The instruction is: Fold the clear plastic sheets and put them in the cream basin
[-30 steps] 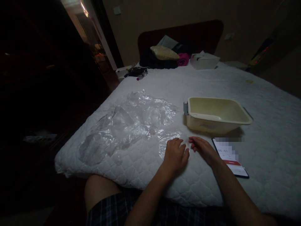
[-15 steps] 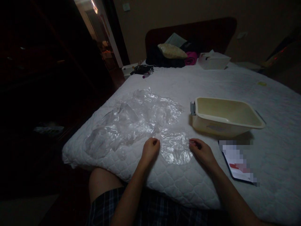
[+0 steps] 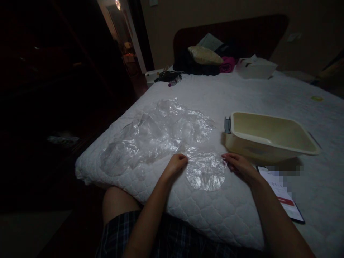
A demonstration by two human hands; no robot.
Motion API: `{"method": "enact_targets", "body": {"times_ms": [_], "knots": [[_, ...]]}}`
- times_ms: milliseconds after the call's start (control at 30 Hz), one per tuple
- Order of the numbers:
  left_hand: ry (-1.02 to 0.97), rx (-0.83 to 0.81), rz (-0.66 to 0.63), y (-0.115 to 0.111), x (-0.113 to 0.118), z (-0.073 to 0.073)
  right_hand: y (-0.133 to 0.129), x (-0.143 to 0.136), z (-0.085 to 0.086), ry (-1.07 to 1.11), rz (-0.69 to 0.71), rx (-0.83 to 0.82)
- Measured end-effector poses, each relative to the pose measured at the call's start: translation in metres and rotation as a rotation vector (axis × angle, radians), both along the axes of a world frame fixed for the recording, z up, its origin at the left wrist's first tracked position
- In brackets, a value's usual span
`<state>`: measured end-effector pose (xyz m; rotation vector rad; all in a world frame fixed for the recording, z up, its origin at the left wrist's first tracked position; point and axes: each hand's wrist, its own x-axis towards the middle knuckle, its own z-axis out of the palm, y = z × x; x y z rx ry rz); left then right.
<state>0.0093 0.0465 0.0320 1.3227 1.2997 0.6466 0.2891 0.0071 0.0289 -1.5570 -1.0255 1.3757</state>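
A small clear plastic sheet (image 3: 206, 172) lies spread on the white quilted bed (image 3: 215, 215), between my two hands. My left hand (image 3: 176, 165) pinches its upper left edge, thumb and fingers together. At the upper right edge, my right hand (image 3: 238, 165) has its fingertips closed on the same sheet. Behind and to the left, a larger heap of crumpled clear plastic (image 3: 156, 132) spreads over the bed, reaching close to my left hand.
A cream plastic tub (image 3: 271, 138) stands at the right, with a lit phone (image 3: 291, 204) in front of it. Farther back are a white box (image 3: 255, 68), a rolled pink cloth (image 3: 227, 64), a pillow (image 3: 205, 55) and a small bottle (image 3: 173, 83).
The view has shifted, so the bed's things sit a little differently in the picture. Both hands stay at the small sheet's upper edges, and the sheet looks much the same.
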Motion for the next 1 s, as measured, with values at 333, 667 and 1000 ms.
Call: {"method": "enact_targets", "body": {"times_ms": [333, 667, 1000], "knots": [[-0.285, -0.124, 0.054, 0.004, 0.003, -0.008, 0.0, -0.003, -0.004, 0.01, -0.002, 0.033], [-0.352, -0.12, 0.008, 0.01, -0.003, -0.023, -0.003, -0.002, 0.0, 0.02, 0.033, -0.006], [-0.437, -0.157, -0.047, 0.003, -0.008, -0.01, -0.01, -0.003, 0.005, 0.054, 0.126, 0.047]]}}
